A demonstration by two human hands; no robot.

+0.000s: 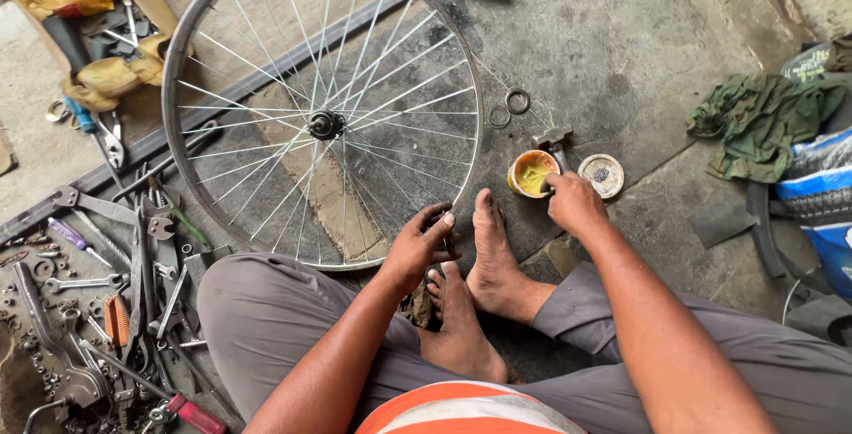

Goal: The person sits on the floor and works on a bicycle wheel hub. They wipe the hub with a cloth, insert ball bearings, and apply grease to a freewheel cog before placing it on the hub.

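Head view shows the right hand [572, 203] dipping its fingers into a small tub of yellow grease [531, 173] on the concrete floor [621, 43], just beside a spoked wheel [324, 110]; the left hand [419, 243] pinches a small dark part near the bare feet [479, 292]

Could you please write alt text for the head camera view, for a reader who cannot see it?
A person sitting cross-legged on a concrete floor dips the right hand into a small tub of yellow grease. The left hand rests beside a spoked bicycle wheel; tools lie scattered left.

Green rag [759, 119] right; yellow tool bag [84, 30] top left; two rings [508, 107] on floor.
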